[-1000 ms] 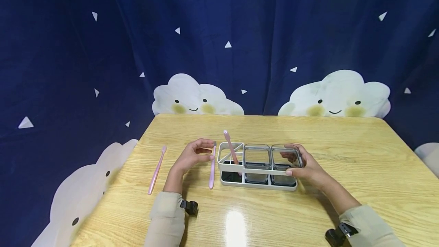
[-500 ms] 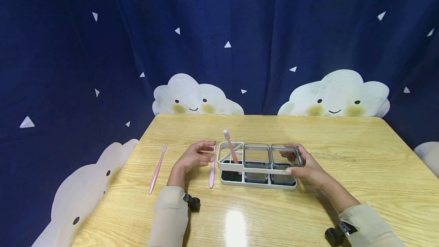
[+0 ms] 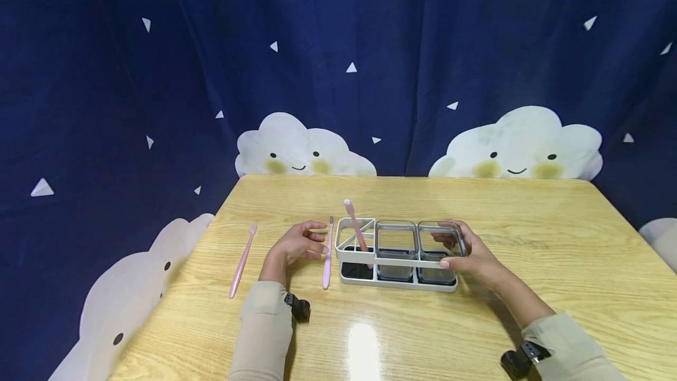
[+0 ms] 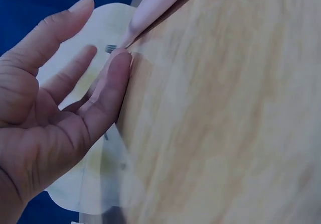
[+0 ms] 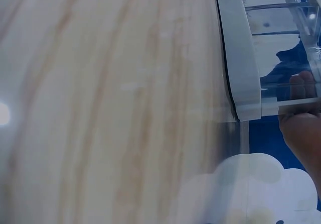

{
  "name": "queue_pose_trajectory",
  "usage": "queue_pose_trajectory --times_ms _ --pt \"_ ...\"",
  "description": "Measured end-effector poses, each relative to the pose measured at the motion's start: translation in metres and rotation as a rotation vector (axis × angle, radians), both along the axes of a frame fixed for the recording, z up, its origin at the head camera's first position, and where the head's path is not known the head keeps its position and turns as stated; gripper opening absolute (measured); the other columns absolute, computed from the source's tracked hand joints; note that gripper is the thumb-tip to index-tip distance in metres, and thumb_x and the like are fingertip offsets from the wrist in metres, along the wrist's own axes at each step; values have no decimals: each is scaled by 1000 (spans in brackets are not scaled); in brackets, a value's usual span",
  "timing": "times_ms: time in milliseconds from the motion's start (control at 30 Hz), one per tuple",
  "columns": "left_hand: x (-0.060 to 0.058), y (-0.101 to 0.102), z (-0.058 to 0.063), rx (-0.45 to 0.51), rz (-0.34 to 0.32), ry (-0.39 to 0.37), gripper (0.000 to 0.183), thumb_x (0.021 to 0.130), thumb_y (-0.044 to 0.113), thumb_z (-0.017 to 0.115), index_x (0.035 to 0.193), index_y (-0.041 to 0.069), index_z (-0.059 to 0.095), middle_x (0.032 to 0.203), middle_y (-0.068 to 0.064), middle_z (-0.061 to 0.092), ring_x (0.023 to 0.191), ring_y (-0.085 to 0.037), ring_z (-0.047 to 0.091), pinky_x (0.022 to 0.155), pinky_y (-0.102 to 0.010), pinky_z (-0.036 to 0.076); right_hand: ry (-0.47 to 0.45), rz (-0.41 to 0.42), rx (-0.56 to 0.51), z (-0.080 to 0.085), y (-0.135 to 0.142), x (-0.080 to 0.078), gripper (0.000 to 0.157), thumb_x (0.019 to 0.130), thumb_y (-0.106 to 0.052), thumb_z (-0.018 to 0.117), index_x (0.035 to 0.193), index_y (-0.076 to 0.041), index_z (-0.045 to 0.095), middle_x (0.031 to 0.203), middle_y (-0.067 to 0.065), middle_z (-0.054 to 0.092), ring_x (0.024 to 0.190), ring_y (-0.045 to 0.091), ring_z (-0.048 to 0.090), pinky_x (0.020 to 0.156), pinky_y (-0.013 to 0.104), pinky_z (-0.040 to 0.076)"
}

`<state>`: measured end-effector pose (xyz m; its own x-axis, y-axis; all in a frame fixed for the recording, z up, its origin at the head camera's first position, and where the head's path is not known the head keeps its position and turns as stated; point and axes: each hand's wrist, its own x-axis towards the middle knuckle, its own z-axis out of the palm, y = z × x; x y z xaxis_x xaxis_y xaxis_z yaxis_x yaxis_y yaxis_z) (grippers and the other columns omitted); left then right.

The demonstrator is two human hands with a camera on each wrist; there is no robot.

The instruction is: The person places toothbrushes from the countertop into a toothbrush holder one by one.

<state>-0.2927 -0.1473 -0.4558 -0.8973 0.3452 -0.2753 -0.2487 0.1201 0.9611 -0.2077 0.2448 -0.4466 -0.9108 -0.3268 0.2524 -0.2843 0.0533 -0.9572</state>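
My left hand (image 3: pixel 298 244) hovers just left of a lavender toothbrush (image 3: pixel 326 272) lying on the table, its fingers loosely spread. In the left wrist view a fingertip overlaps that toothbrush (image 4: pixel 155 8) near its bristle end, and the thumb stands well apart. My right hand (image 3: pixel 471 260) grips the right end of a white toothbrush holder (image 3: pixel 402 263), thumb on the front bar, fingers behind, partly seen through clear plastic. A pink toothbrush (image 3: pixel 355 229) leans upright in the holder's left divided section. Two clear cups, a middle cup (image 3: pixel 396 274) and a right cup (image 3: pixel 435 277), fill its other sections.
Another pink toothbrush (image 3: pixel 242 262) lies on the left part of the wooden table (image 3: pixel 412 334). A dark blue curtain (image 3: pixel 317 28) with white clouds hangs behind the table's far edge and along its left side.
My left hand has drawn slightly nearer the body, uncovering the head of the lavender toothbrush, and its forearm has shifted right. The right hand and holder stay in place.
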Motion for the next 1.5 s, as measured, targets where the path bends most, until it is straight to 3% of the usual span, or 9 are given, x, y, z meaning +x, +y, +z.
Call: queue_pose_trajectory --times_ms 367,833,1200,1500 --pt "4 12 1 -97 43 -10 64 65 -22 70 125 -5 53 91 -15 44 73 -19 49 70 -38 54 -12 5 -7 -1 1 1 70 76 4 66 136 1 30 127 30 43 117 27 45 96 23 36" --pt "6 21 4 -170 138 -18 60 62 -25 69 118 -8 56 94 -15 44 73 -22 51 67 -36 55 0 16 -15 1 -1 2 69 76 4 65 136 2 30 127 29 44 118 28 45 98 22 35" --pt "4 27 4 -231 147 7 61 63 -23 69 120 -8 53 93 -16 49 71 -25 60 64 -35 55 -5 15 -15 2 0 2 70 76 3 66 137 1 30 128 29 44 118 28 45 98 22 34" --pt "-1 18 3 -173 121 -16 56 68 -22 63 121 -10 50 85 -18 60 67 -26 63 64 -35 55 -12 10 -5 -3 1 -1 71 76 2 67 137 0 31 128 30 43 118 29 45 97 22 35"
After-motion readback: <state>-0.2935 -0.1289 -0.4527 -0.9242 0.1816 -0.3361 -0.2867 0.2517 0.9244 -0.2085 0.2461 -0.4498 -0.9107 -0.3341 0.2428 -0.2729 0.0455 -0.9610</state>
